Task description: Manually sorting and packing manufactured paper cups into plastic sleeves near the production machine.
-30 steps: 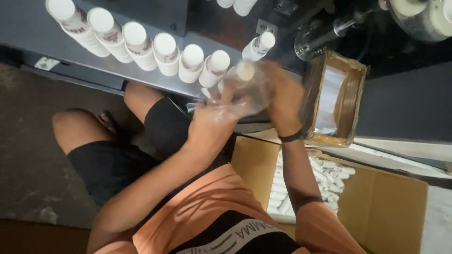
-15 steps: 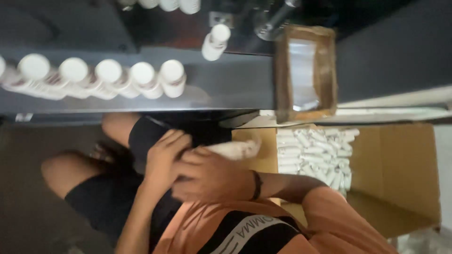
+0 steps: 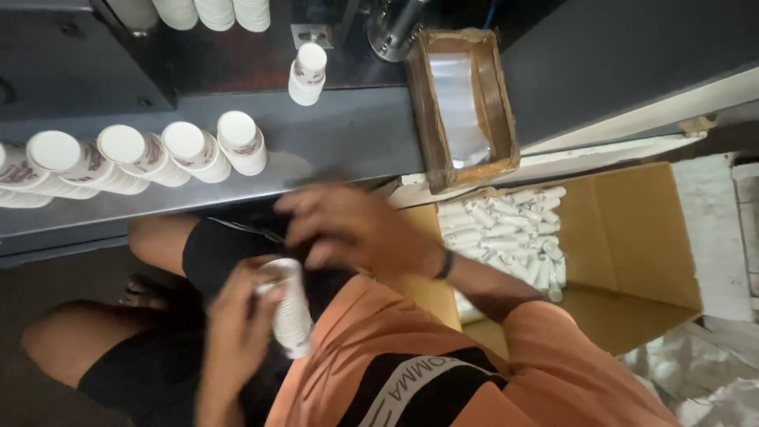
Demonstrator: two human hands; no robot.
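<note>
A grey conveyor belt carries a row of white cups. Right of it, an open cardboard box holds more stacks. Over the lap, the right hand hovers palm down with its fingers spread. Below it, the left hand, wrist bent, curls its fingers around a white cup stack.
</note>
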